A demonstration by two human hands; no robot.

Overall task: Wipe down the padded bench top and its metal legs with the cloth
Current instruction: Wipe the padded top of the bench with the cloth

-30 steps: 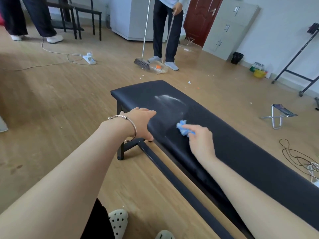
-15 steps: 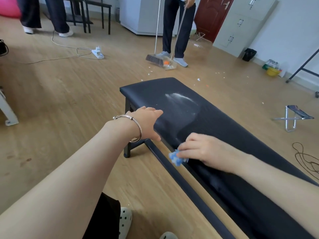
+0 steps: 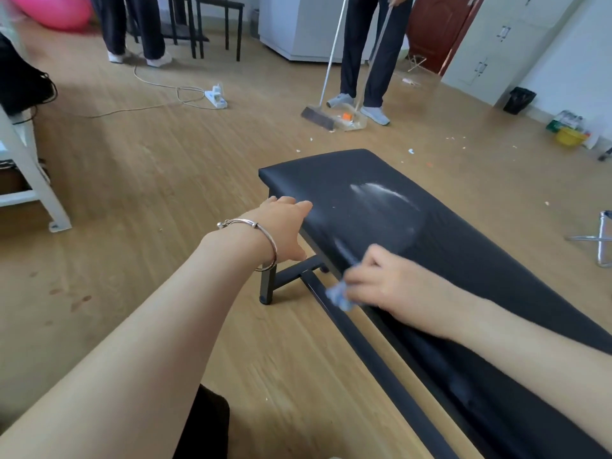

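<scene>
The black padded bench (image 3: 374,180) runs from the middle of the view down to the lower right, with a pale smear on its top. A black metal leg (image 3: 267,286) and a long floor rail (image 3: 361,352) show below its near edge. My left hand (image 3: 281,226), with a silver bangle on the wrist, rests on the bench's near corner edge with its fingers straight. My right hand (image 3: 387,279) pinches a small blue cloth (image 3: 337,294) against the near side of the bench, above the rail.
A person sweeps with a broom (image 3: 316,116) and a dustpan (image 3: 351,122) just beyond the bench's far end. A power strip (image 3: 215,99) and its cord lie on the wooden floor. A white frame leg (image 3: 39,187) stands at the left, a folding metal stand (image 3: 602,240) at the right.
My right hand has carried the blue cloth from the bench top down over the near edge to the side of the bench. My left hand has stayed on the corner.
</scene>
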